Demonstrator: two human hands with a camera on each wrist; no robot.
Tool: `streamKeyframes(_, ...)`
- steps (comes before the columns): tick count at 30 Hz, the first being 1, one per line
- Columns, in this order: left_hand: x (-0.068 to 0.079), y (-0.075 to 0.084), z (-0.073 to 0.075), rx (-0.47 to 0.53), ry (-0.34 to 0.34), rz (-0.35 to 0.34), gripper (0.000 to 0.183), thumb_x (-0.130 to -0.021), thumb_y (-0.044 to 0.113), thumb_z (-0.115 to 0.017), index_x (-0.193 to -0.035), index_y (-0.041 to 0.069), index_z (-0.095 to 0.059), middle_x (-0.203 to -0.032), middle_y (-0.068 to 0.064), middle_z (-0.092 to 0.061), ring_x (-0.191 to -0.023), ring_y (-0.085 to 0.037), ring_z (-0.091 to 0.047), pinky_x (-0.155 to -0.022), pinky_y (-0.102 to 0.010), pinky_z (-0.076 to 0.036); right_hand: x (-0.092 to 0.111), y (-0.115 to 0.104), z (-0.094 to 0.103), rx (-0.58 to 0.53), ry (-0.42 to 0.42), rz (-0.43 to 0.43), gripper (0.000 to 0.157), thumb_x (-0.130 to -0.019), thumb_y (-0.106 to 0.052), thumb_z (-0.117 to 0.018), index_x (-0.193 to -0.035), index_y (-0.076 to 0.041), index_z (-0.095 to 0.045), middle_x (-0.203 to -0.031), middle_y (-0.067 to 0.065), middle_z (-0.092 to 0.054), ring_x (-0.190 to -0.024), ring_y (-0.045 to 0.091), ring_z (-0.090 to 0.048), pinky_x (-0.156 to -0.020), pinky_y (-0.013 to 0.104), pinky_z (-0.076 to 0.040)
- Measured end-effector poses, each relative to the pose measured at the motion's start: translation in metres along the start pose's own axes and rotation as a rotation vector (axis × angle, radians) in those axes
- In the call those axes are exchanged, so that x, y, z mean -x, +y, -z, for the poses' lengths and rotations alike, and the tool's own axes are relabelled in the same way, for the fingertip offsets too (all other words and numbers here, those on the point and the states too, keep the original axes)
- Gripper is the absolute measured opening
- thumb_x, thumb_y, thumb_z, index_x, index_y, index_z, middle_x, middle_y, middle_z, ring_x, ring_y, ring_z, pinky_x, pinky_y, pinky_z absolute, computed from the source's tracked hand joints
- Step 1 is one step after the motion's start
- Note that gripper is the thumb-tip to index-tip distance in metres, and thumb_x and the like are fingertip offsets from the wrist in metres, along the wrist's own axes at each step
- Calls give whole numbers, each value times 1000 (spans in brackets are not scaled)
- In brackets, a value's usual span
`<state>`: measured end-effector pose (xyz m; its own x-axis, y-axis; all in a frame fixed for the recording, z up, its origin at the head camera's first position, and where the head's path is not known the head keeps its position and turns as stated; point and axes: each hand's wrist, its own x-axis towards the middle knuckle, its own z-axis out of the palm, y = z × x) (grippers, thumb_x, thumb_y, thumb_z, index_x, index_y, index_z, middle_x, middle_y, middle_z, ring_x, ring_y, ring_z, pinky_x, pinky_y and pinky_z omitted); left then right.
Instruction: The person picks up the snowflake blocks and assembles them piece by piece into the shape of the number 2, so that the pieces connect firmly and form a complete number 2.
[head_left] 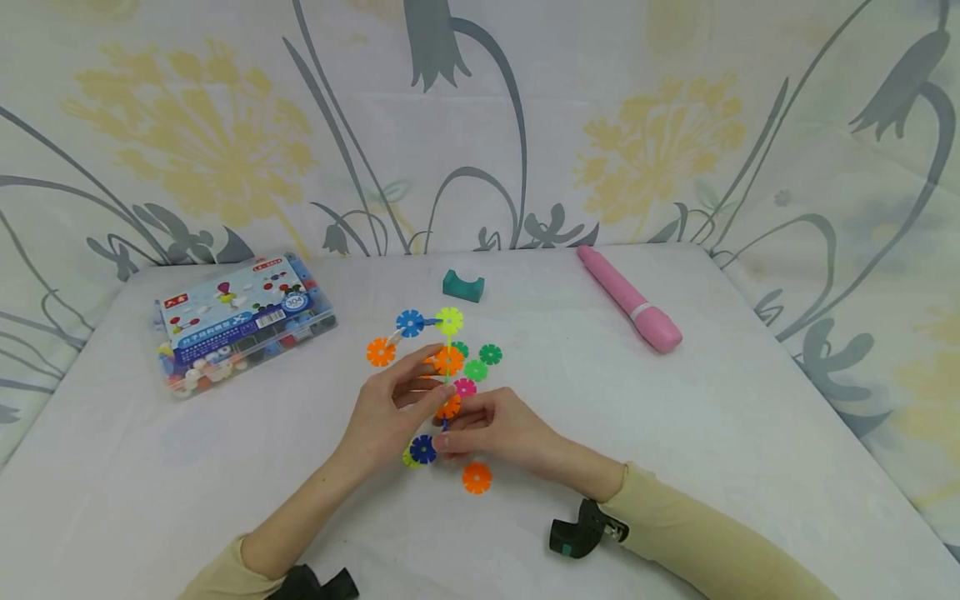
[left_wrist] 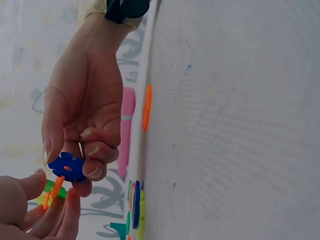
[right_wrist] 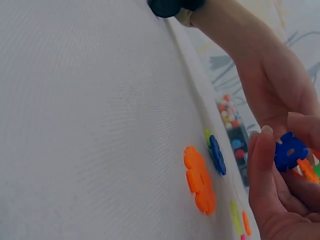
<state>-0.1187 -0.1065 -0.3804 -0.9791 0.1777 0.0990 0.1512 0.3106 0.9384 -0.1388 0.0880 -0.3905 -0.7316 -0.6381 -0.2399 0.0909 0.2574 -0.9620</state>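
Both hands hold a chain of notched, flower-shaped plastic discs, with an orange disc (head_left: 381,352) at one end and a light blue disc (head_left: 410,323) and a yellow disc (head_left: 450,321) further along. My left hand (head_left: 392,408) grips the chain near an orange disc (head_left: 448,406). A dark blue disc (left_wrist: 70,167) joins that orange one edge-on, and my right hand (head_left: 506,429) pinches it between thumb and fingers. In the right wrist view the same dark blue disc (right_wrist: 291,152) shows between the hands, partly covered by fingers.
Loose discs lie on the white table: orange (head_left: 477,478), dark blue (head_left: 423,449), pink (head_left: 465,387) and green (head_left: 491,354). A clear box of parts (head_left: 247,325) lies at left. Behind are a teal block (head_left: 462,287) and a pink stick-shaped object (head_left: 630,300).
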Motion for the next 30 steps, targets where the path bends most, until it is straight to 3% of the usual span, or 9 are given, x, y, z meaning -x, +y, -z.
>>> streamKeyframes(7, 1, -1, -1, 20, -26, -3, 55, -93, 12, -70, -145, 11, -52, -116, -14, -70, -98, -23, -73, -84, -25, -58, 3, -3, -4, -36, 17, -13, 29, -88, -24, -78, -109, -4, -75, -91, 9, -78, -87, 23, -76, -82, 32, -59)
streamKeyframes(14, 1, -1, -1, 13, 19, 1, 56, -91, 14, -73, -144, 16, -55, -114, -10, -71, -92, -19, -74, -80, -20, -57, 2, 0, -6, -126, 39, -31, 29, -90, -19, -76, -110, 1, -74, -94, 13, -77, -89, 24, -76, -85, 33, -59)
streamKeyframes(30, 3, -4, -6, 18, 66, -31, 55, -92, 15, -72, -144, 13, -54, -114, -11, -71, -92, -20, -73, -78, -20, -57, 4, -1, -14, -251, 115, -19, 32, -90, -16, -76, -112, 7, -71, -94, 14, -77, -85, 20, -76, -84, 34, -60)
